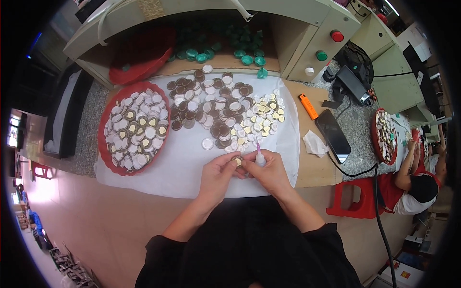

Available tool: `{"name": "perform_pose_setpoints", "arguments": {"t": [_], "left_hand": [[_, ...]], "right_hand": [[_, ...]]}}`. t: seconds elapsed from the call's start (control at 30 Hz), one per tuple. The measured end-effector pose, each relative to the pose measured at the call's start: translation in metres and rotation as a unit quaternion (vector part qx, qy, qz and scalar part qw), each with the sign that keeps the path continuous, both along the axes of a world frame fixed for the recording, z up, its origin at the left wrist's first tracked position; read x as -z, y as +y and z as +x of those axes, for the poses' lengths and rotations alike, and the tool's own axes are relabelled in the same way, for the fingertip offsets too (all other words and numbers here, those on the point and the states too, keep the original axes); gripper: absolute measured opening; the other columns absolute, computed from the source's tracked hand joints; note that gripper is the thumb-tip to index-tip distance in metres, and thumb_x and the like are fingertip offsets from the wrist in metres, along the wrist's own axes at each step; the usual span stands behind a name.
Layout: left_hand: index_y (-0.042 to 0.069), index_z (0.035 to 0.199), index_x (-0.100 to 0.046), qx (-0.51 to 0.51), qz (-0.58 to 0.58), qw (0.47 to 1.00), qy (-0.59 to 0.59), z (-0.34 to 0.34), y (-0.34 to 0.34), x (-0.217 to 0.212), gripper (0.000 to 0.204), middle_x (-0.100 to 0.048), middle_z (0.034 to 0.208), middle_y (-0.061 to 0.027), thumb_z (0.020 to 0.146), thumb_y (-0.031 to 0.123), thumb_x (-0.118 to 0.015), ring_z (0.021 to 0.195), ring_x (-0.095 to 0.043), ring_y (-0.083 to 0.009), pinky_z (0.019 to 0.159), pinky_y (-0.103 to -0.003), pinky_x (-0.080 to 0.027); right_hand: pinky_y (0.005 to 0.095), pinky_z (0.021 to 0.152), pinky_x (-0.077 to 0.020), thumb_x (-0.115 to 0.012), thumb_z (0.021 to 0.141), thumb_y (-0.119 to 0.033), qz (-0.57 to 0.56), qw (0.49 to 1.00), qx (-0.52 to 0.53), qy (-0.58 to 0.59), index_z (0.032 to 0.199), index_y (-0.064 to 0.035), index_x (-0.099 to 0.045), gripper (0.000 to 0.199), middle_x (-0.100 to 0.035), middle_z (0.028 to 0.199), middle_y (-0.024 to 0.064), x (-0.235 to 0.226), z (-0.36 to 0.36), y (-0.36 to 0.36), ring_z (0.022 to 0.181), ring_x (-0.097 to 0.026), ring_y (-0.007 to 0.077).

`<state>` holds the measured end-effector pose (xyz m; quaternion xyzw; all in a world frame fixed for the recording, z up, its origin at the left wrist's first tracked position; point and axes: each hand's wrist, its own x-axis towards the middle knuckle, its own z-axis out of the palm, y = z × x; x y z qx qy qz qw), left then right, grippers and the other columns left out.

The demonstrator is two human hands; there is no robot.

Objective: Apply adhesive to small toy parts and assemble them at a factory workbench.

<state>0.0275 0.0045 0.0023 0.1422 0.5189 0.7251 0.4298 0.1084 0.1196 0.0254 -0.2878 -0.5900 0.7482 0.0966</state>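
Mid-assembly, by the look of it — gluing or dabbing a small round brown cap [236, 160] held over the near edge of the white sheet [182, 168] on the tabletop [314, 170]. Left hand [217, 174] pinching the cap between thumb and fingertips, face up, a gold insert showing in its middle. Right hand [270, 169] closed around a small white bottle [260, 156] with a thin pink nozzle pointing up, its fingers also touching the cap's right edge; so both hands meet at the cap, just above the lap.

Beyond the hands, a loose spread of brown and white caps [211, 103] across the middle of the sheet, and to its right a smaller cluster of gold heart-shaped pieces [261, 117]. At the left, a red tray [106, 117] filled with caps, many already bearing a gold heart. Farther back, green caps [225, 50] under the machine housing. To the right, an orange lighter [308, 106], a dark phone [333, 135] and a crumpled tissue [314, 143], all well apart from the work.

Probably the seating step: heart pressed into the cap. Next move likely calls for steady pressure, nozzle kept clear, then a reach left to the tray — without smearing.
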Motion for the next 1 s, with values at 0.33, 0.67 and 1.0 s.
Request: {"name": "perform_pose_setpoints", "arguments": {"t": [0.33, 0.67, 1.0], "left_hand": [[-0.006, 0.114, -0.039, -0.019, 0.029, 0.997, -0.069, -0.001, -0.003, -0.004, 0.031, -0.055, 0.094, -0.0132, 0.085, 0.004, -0.04, 0.079, -0.056, -0.0186, 0.07, -0.028, -0.047], [-0.006, 0.11, -0.044, -0.014, 0.017, 0.999, -0.024, 0.003, -0.001, -0.003, 0.027, -0.055, 0.095, -0.013, 0.084, 0.004, -0.04, 0.077, -0.057, -0.0171, 0.07, -0.026, -0.047], [-0.006, 0.107, -0.046, 0.0, 0.013, 1.0, 0.008, 0.002, -0.003, 0.003, 0.026, -0.057, 0.09, -0.0119, 0.084, 0.003, -0.041, 0.073, -0.058, -0.0156, 0.068, -0.025, -0.047]], "right_hand": [[0.0191, 0.055, -0.0434, -0.06, 0.074, -0.008, 0.002, 1.0, -0.008, 0.004, 0.084, 0.0032, -0.057, 0.015, -0.059, 0.072, 0.0057, -0.004, 0.0, 0.002, 0.063, -0.054, 0.0079], [0.02, 0.051, -0.0408, -0.061, 0.074, -0.011, -0.026, 1.0, 0.004, 0.004, 0.086, 0.0014, -0.057, 0.018, -0.059, 0.071, 0.0063, -0.001, -0.003, 0.0, 0.062, -0.054, 0.0084], [0.0196, 0.055, -0.043, -0.058, 0.074, -0.006, 0.014, 1.0, -0.014, -0.001, 0.082, 0.0034, -0.057, 0.012, -0.059, 0.07, 0.0052, 0.006, -0.001, 0.001, 0.061, -0.053, 0.0071]]}}
